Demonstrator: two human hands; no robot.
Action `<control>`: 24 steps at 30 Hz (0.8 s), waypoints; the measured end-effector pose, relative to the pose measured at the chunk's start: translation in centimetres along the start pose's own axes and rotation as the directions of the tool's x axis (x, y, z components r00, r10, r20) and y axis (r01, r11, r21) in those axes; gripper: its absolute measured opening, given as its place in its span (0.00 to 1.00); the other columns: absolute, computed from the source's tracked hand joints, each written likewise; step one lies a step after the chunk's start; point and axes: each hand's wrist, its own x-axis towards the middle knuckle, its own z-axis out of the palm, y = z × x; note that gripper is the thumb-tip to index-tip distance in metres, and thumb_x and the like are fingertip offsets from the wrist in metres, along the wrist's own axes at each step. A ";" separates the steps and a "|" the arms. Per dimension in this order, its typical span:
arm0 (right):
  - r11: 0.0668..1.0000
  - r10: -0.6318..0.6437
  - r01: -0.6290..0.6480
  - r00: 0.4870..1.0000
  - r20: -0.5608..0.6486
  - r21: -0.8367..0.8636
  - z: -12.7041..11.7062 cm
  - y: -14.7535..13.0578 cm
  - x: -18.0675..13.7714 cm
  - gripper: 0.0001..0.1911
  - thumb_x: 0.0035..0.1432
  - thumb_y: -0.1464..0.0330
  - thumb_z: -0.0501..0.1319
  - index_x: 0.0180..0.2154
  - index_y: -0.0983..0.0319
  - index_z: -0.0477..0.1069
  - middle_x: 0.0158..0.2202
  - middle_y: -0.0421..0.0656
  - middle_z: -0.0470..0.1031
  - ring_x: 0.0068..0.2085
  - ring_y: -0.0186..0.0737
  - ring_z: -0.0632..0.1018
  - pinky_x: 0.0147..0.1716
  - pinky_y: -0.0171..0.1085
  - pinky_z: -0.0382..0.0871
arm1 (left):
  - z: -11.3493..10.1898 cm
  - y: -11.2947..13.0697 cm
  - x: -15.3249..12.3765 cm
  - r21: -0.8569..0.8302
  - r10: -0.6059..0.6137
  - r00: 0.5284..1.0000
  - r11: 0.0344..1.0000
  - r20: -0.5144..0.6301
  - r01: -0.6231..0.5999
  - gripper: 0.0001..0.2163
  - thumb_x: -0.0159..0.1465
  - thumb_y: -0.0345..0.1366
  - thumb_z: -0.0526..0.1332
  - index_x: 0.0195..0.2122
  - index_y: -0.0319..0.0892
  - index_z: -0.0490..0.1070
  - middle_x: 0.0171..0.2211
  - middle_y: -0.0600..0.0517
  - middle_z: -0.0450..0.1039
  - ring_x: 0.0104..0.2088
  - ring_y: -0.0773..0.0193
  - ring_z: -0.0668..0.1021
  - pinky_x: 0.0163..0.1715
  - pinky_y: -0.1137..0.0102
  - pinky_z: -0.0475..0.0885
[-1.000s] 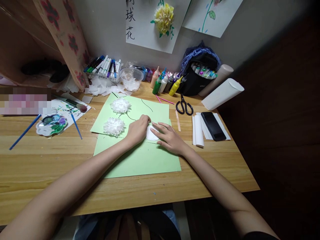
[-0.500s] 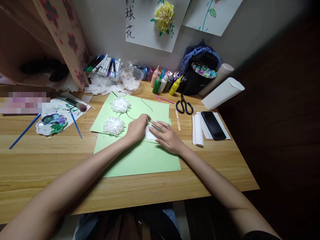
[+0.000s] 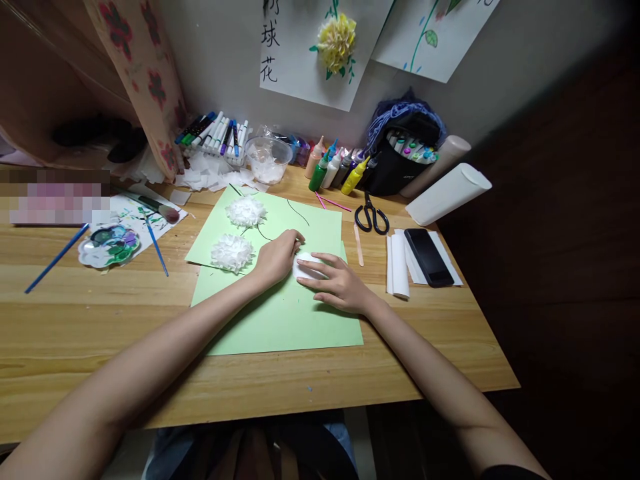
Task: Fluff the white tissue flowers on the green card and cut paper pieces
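Head view: right hand (image 3: pixel 343 285), fingers spread, on white paper (image 3: pixel 301 272); left hand (image 3: pixel 277 257) curled beside it, pinch unclear

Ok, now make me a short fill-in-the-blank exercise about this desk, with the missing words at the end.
1. A small white paper piece lies under the spread fingers of the ____ hand.
2. Two fluffy white paper flowers lie on a flat paper sheet coloured light ____.
3. A slim black rectangular ____ rests on flat white paper.
4. The white wall sheet with black characters bears a ruffled flower coloured ____.

Missing words: right; green; phone; yellow.
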 end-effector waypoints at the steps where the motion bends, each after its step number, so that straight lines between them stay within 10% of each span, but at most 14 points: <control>1: 1.000 -0.006 0.006 1.000 -0.027 -0.011 0.0 0.0 -0.1 0.20 0.66 0.58 0.49 0.52 0.58 0.71 0.60 0.45 0.66 0.62 0.48 0.60 0.56 0.50 0.61 | 0.0 0.0 0.0 -0.004 0.001 1.000 1.000 0.000 -0.001 0.10 0.67 0.33 0.47 0.44 0.47 0.66 0.44 0.53 0.74 0.40 0.61 0.76 0.33 0.68 0.65; 24: 0.999 0.023 -0.027 0.987 -0.157 -0.023 -0.6 0.2 -1.5 0.16 0.64 0.68 0.52 0.49 0.60 0.72 0.52 0.43 0.74 0.56 0.45 0.68 0.51 0.47 0.67 | -0.4 0.3 -0.1 -0.011 0.007 1.000 1.000 0.006 -0.007 0.10 0.67 0.33 0.47 0.43 0.46 0.66 0.42 0.52 0.75 0.38 0.61 0.76 0.32 0.68 0.65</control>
